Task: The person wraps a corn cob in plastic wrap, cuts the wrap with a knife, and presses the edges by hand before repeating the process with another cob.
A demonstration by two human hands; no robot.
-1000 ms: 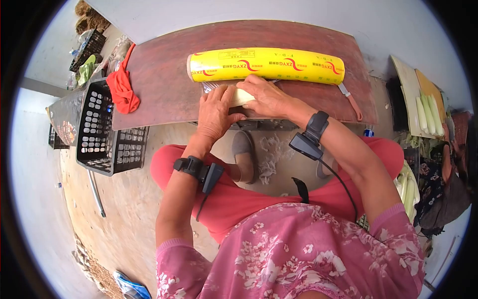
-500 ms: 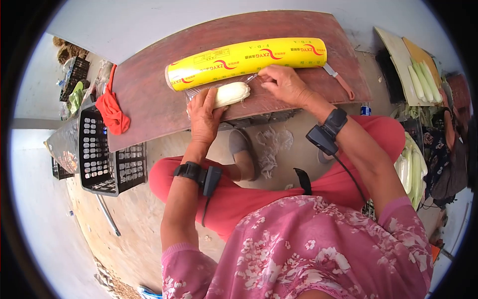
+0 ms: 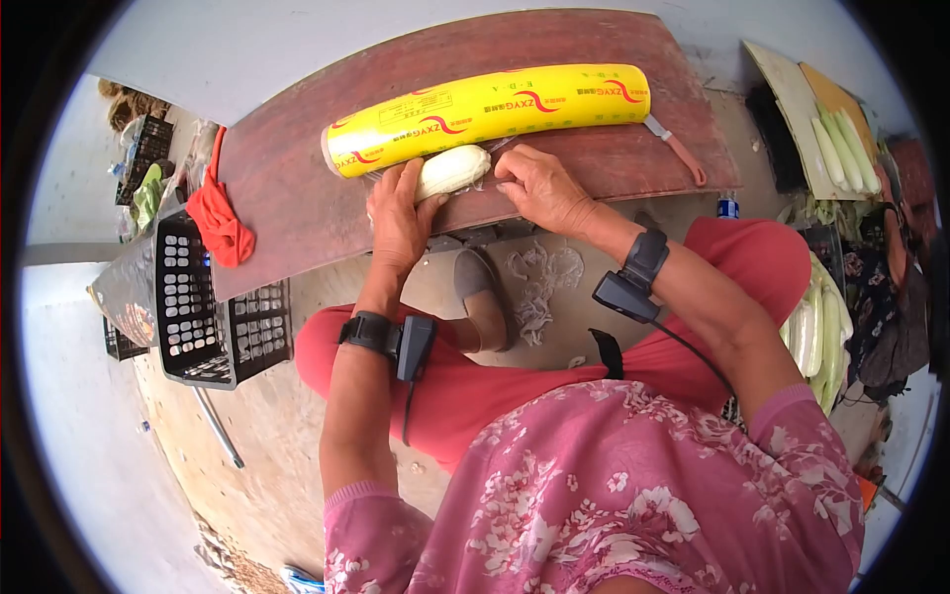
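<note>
A pale, whitish ear of corn point(image 3: 453, 171) lies on the near part of the red-brown table, in front of a big yellow printed roll of cling film point(image 3: 485, 114). My left hand point(image 3: 399, 208) is closed over the left end of the corn, fingers on top and thumb at the near side. Clear film shows faintly around the corn. Just right of the corn's tip, my right hand point(image 3: 542, 188) is pinched at the edge of the film; the film between its fingertips is hard to see.
A knife with a pink handle point(image 3: 685, 158) lies right of the roll. A red cloth point(image 3: 223, 226) hangs at the table's left edge, above black crates point(image 3: 188, 297). Pale green vegetables point(image 3: 846, 153) rest on a board at right. Plastic scraps point(image 3: 539, 287) lie on the floor.
My right hand has come down and slightly left, from beside the roll to level with the corn's tip. The left hand still holds the corn, which has shifted slightly toward the roll.
</note>
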